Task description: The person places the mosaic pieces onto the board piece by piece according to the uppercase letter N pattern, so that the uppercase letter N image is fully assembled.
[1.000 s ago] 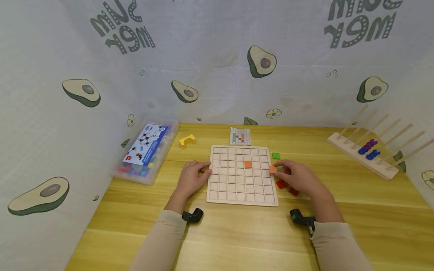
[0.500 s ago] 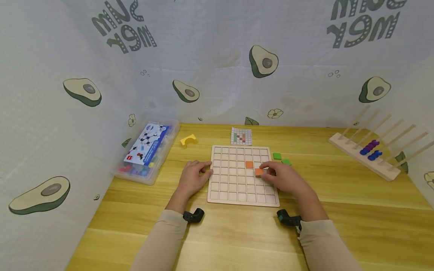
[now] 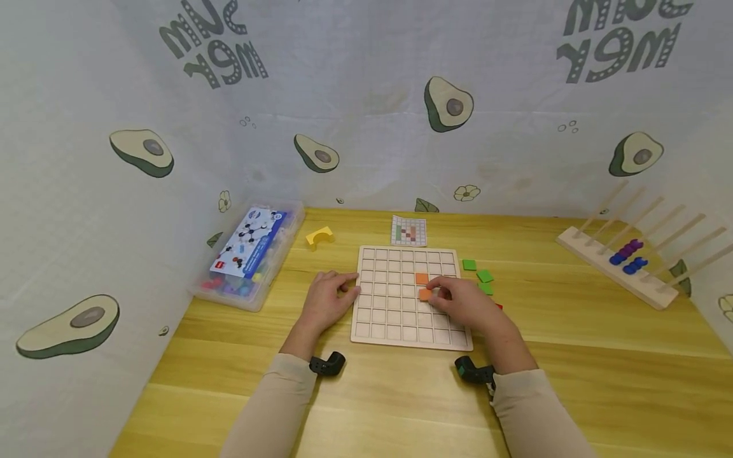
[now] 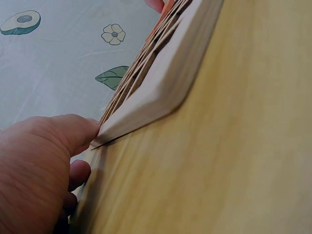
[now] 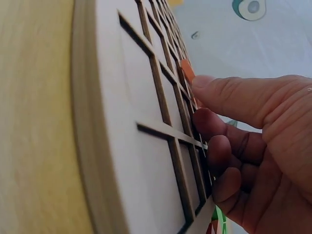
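Observation:
A square wooden grid board (image 3: 390, 329) lies on the table. My right hand (image 3: 460, 305) is over its right half and pinches an orange square tile (image 3: 425, 294) between thumb and fingers, just in front of another orange tile (image 3: 422, 278) lying in a cell. The right wrist view shows the held tile (image 5: 187, 70) at the thumb tip, low over the grid. At the board's left edge, my left hand (image 3: 328, 302) touches the side with thumb and forefinger; its thumb (image 4: 80, 129) meets the board's corner region in the left wrist view.
Several green tiles (image 3: 485, 276) lie right of the board, with a red tile (image 3: 499, 306) partly hidden by my right hand. Behind the board is a printed pattern card (image 3: 409, 231). A yellow arch block (image 3: 319, 237), a plastic case (image 3: 246, 248) and a pegged rack (image 3: 615, 267) stand around.
My right hand has carried the orange tile leftward from the board's right edge to a spot just in front of the other orange tile. The left hand has stayed at the left edge.

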A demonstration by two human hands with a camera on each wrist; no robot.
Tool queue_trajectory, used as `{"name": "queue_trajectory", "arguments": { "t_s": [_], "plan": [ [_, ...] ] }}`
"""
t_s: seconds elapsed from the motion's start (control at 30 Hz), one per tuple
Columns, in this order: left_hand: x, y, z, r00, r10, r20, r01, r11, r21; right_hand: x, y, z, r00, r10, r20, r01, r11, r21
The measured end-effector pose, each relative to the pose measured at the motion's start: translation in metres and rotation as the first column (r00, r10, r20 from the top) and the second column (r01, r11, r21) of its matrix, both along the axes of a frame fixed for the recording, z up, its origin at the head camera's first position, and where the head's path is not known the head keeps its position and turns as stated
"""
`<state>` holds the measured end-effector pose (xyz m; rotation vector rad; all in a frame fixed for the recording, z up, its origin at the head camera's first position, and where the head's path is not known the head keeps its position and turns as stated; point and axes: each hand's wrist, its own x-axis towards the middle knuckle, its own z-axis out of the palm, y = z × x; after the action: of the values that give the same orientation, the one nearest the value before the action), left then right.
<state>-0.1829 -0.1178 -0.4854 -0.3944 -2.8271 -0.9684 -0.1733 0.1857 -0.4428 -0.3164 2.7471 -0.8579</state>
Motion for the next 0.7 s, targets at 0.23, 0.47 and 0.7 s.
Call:
{"name": "queue_trajectory", "arguments": {
  "t_s": [0.23,0.47,0.7],
  "plan": [
    [0.0004,-0.0005,-0.0001,1.0,0.001,-0.011,-0.001,1.0,-0.005,-0.0002,-0.0023,0.0003,1.0,-0.007,-0.003,0.007,1.0,-0.002],
    [-0.0001,-0.0003,-0.0017,1.0,0.004,-0.015,-0.004,1.0,0.0,-0.0008,-0.0028,-0.0015,1.0,-0.018,-0.018,0.018,1.0,-0.008],
    [-0.0006,0.0,-0.002,1.0,0.003,-0.025,-0.003,1.0,-0.002,-0.0011,-0.0038,-0.0025,0.999,-0.037,-0.025,0.037,0.999,-0.005]
  ]
}}
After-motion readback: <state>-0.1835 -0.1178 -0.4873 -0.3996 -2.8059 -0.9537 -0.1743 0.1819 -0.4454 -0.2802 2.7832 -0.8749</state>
